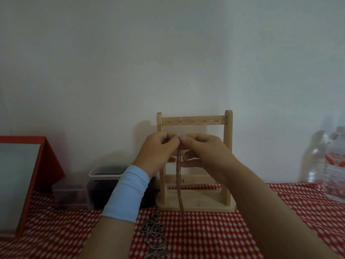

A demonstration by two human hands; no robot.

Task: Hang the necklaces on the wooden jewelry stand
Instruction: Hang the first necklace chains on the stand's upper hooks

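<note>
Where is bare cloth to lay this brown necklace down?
Bare tablecloth lies in front of the stand, between the silver chains and the right forearm. More lies between the stand and the bottles, and in front of the plastic boxes beside the red frame. Crowded: boxes close on the stand's left.

Stand: pale wooden jewelry stand, upright on an oblong base, two posts, top rail with a row of small metal hooks
Held: thin brown necklace, pinched at its top by left hand and right hand, hanging doubled before the stand
Lying: silver necklace, tangled heap on the tablecloth, near the base's left corner
</note>
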